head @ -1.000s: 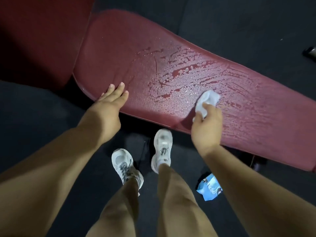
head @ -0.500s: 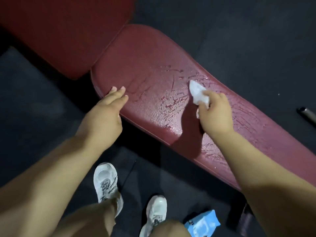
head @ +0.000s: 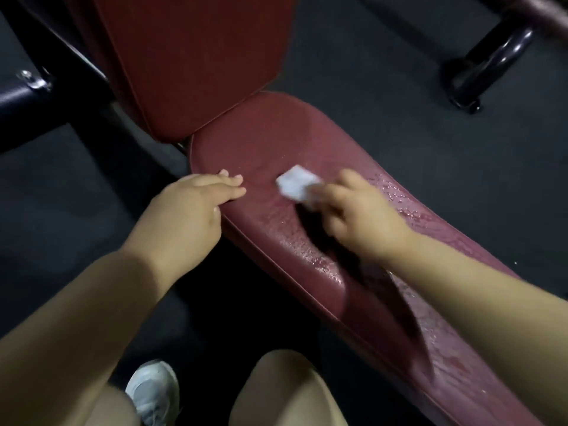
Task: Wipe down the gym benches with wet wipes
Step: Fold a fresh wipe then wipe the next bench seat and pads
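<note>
On the red bench (head: pixel 307 142), the right hand (head: pixel 362 216) pinches a wet wipe (head: pixel 296 182) to rub the pad. The left hand (head: pixel 190 210) lies flat, fingers together, likely steadying it.

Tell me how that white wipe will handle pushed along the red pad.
The wipe is bunched in the right hand, so probably limp and light. Droplets on the pad suggest it slides easily, though it may fold.

Both bare forearms reach forward; left hand (head: pixel 190 210) palm down, fingers straight and together; right hand (head: pixel 362 216) slightly blurred, fingers curled, pinching a wet wipe (head: pixel 296 182) at its fingertips.
</note>
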### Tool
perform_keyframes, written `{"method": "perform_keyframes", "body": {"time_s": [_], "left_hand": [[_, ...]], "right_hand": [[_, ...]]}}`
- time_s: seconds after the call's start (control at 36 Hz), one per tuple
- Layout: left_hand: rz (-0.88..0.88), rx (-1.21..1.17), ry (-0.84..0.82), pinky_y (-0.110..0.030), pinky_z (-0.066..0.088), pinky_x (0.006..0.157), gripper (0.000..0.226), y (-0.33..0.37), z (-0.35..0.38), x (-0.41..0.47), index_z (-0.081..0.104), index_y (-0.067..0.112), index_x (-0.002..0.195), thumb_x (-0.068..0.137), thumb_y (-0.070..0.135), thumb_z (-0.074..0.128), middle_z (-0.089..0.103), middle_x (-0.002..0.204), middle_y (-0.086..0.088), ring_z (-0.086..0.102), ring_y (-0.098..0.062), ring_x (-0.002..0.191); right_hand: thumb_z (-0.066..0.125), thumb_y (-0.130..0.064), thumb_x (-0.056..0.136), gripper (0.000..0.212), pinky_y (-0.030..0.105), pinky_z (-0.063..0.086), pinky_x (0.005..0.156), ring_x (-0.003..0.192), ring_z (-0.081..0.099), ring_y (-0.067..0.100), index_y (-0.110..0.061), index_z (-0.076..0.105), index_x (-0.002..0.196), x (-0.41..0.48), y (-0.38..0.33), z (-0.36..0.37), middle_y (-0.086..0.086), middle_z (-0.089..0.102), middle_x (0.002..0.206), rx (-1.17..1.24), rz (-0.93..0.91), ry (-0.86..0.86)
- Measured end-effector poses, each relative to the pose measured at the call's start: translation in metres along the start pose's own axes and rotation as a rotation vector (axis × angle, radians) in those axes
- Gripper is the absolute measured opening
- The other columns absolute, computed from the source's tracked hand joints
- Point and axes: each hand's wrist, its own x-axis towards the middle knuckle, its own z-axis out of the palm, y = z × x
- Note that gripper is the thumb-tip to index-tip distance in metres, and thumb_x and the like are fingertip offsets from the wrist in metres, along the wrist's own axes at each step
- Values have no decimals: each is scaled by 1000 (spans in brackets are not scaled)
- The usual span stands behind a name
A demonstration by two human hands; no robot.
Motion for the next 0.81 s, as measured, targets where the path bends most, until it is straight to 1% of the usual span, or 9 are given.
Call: {"method": "perform_keyframes", "body": {"time_s": [0.11, 0.17, 0.25, 0.39, 0.5, 0.58, 0.69, 0.75, 0.81], "left_hand": [[34, 25, 108, -5, 20, 103, 50, -6, 10, 2, 69, 19, 111, 82, -13, 44, 60, 123, 11, 45, 0, 121], [53, 47, 176, -9, 25, 101, 47, -8, 16, 5, 72, 18, 104, 81, -12, 45, 64, 117, 10, 51, -7, 117], [76, 44, 263, -26, 41, 95, 41, -6, 20, 13, 73, 16, 90, 77, -13, 46, 67, 105, 7, 56, -17, 105], [94, 59, 246, -35, 46, 88, 36, -2, 18, 26, 71, 13, 86, 77, -12, 47, 65, 98, 4, 57, -19, 98], [102, 54, 252, -41, 48, 82, 35, -3, 20, 30, 68, 14, 82, 75, -10, 45, 63, 93, 3, 56, -22, 93], [94, 65, 232, -42, 48, 81, 33, -2, 20, 34, 68, 13, 81, 76, -12, 47, 61, 92, 1, 56, -24, 91], [85, 73, 209, -43, 49, 83, 29, 1, 18, 31, 70, 13, 89, 81, -9, 52, 61, 98, 0, 55, -24, 97], [72, 79, 206, -42, 50, 82, 27, 1, 17, 26, 71, 13, 93, 83, -6, 55, 61, 101, 1, 56, -23, 97], [68, 89, 220, -41, 51, 81, 22, 0, 14, 21, 71, 12, 95, 84, -2, 59, 62, 101, 1, 57, -24, 96]], "right_hand": [[46, -11, 89, 30, 31, 40, 77, 99, 53, 36, -7, 64, 112, 17, 55, -7, 16, 55, 99, -108, 462, 184], [48, -15, 90, 27, 27, 38, 76, 99, 55, 31, -11, 62, 113, 21, 57, -5, 15, 59, 110, -54, 539, 217], [53, -11, 85, 19, 26, 43, 76, 85, 53, 19, -13, 67, 97, 20, 28, 7, 8, 62, 96, -30, 301, 205], [58, -18, 86, 23, 21, 36, 76, 84, 48, 11, -25, 68, 105, 12, 6, 3, -8, 51, 92, 27, -32, 33], [52, -19, 80, 16, 32, 45, 72, 82, 59, 25, -18, 65, 89, 34, 57, -6, 8, 65, 86, -81, 355, 131], [50, -19, 83, 13, 30, 34, 56, 74, 54, 28, -11, 59, 87, 54, 71, -5, 12, 61, 84, -131, 568, 178], [50, -6, 85, 10, 29, 31, 57, 78, 59, 30, -8, 59, 91, 68, 17, 5, 10, 60, 81, -306, 182, 204], [66, 3, 74, 11, 28, 32, 53, 57, 57, 28, -5, 64, 81, 62, -13, 8, -3, 54, 62, -128, -133, 271], [69, -1, 76, 18, 23, 37, 61, 64, 56, 26, -5, 70, 94, 54, -19, 8, -10, 49, 72, 79, -283, 136]]}}
